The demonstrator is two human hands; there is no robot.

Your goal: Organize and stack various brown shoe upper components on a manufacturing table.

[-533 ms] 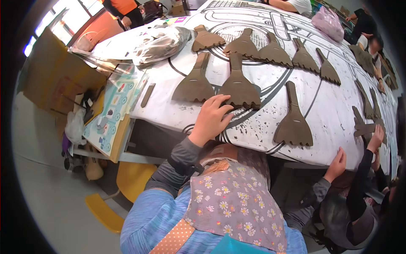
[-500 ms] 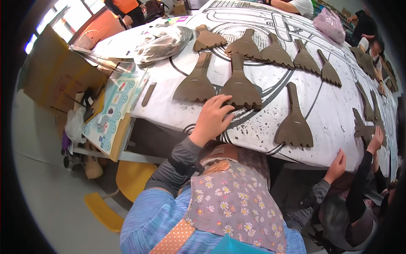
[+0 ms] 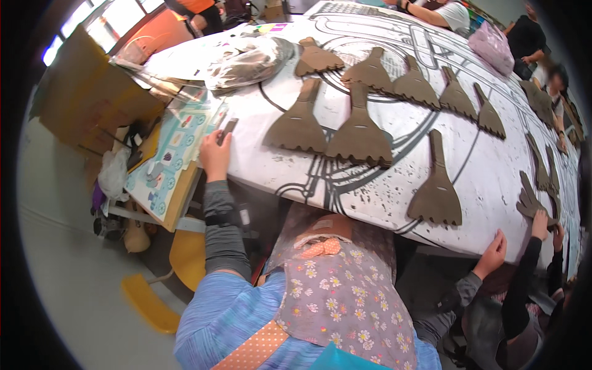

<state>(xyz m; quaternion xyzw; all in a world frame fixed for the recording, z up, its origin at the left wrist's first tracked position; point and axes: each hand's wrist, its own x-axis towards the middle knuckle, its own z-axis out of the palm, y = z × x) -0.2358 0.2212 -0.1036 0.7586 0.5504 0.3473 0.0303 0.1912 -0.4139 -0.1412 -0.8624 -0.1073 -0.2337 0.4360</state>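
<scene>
My left hand point(image 3: 216, 155) is at the table's left corner, its thumb and fingers closed around the lower end of a short narrow dark-brown strip point(image 3: 229, 127). Whether the strip is lifted off the table I cannot tell. My right hand point(image 3: 491, 254) is at the front edge on the right, fingertips pressed together; anything in them is too small to make out. Between my hands lie flat brown fan-shaped pieces with scalloped edges and narrow handles: a left stack point(image 3: 297, 126), a middle stack point(image 3: 359, 135) and a right stack point(image 3: 436, 194).
More fan-shaped stacks point(image 3: 418, 86) lie farther back. A clear plastic bag point(image 3: 250, 65) sits back left, a pink bag point(image 3: 491, 49) back right. A co-worker's hand point(image 3: 539, 225) touches a brown piece point(image 3: 528, 197) at the right. A cardboard box point(image 3: 92, 102) and yellow chair point(image 3: 188, 256) stand left.
My left hand has moved from the middle stack leftward to the brown strip and closed on it. My right hand stays at the table's edge. The view has shifted slightly.
</scene>
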